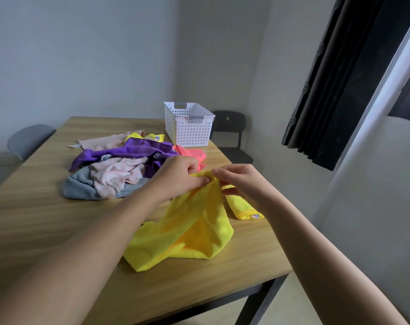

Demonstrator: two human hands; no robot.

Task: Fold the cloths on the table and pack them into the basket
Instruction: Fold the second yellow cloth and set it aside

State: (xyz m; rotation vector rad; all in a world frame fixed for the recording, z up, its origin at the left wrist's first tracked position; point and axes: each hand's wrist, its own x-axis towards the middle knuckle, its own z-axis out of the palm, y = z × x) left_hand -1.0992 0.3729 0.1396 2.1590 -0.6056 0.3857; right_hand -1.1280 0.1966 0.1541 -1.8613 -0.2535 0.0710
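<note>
Folding is barely begun: yellow cloth (194,231) is pinched by left hand (178,177) and right hand (241,181); beyond the fingertips, the heap (119,165) lies unfolded and basket (187,123) seems empty.

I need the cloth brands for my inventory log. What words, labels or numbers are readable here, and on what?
No text is legible.
Dark tag on the purple cloth: too small to read.
Printed label on the folded yellow cloth: blurred.
Label on the far yellow cloth: blurred.
</note>
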